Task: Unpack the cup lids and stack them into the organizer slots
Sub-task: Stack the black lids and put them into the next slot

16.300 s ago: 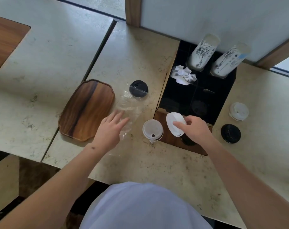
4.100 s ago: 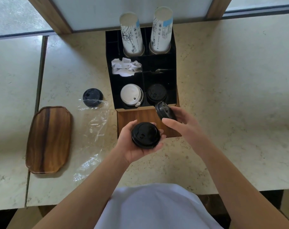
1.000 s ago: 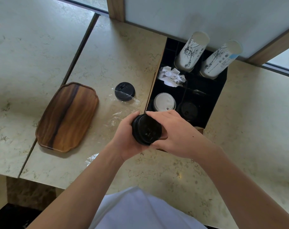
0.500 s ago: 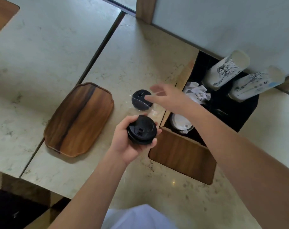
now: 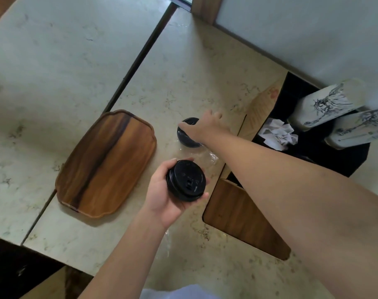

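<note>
My left hand (image 5: 162,197) is shut on a small stack of black cup lids (image 5: 185,180), held top up above the counter. My right hand (image 5: 203,128) reaches across to the left and closes over a single black lid (image 5: 187,139) lying on the counter, thumb on its left edge and fingers on its far side. The organizer (image 5: 237,216), with a wooden front and black slots, stands to the right. My right forearm hides its front lid slots.
A wooden tray (image 5: 106,162) lies left of the lids. A crumpled clear plastic bag (image 5: 210,157) lies on the counter between my hands. Two printed cup stacks (image 5: 326,104) and a crumpled white napkin (image 5: 278,134) fill the organizer's back slots. A dark gap (image 5: 136,61) separates two countertops.
My right hand has moved left and down onto the single black lid on the counter. My left hand keeps the lid stack in about the same place.
</note>
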